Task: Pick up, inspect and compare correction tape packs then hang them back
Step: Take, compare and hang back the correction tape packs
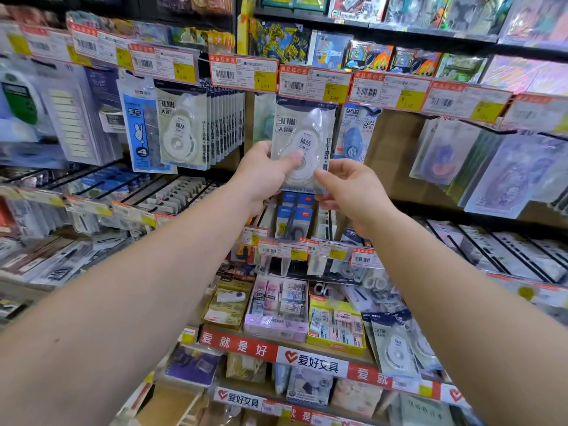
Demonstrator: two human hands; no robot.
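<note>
- Inspection looks to be the step in hand: one correction tape pack [302, 142] is held up off its peg, front face to the camera, just below the row of price tags [313, 84].
- The left hand [264, 173] grasps the pack's lower left side, thumb laid across the clear blister.
- The right hand [350, 189] pinches the pack's lower right corner between thumb and fingers, so each grip is clenched on the same pack.
- A row of matching packs [183, 130] hangs on a peg to the left, well apart from the held one; more lie on a lower shelf [396, 352] at right.
- Judging by this, the pick-up is done and the look-over is under way. Comparing against another pack and hanging it back remain.
- Which peg the pack belongs on cannot be told; the tags hide the hooks behind it.
</note>
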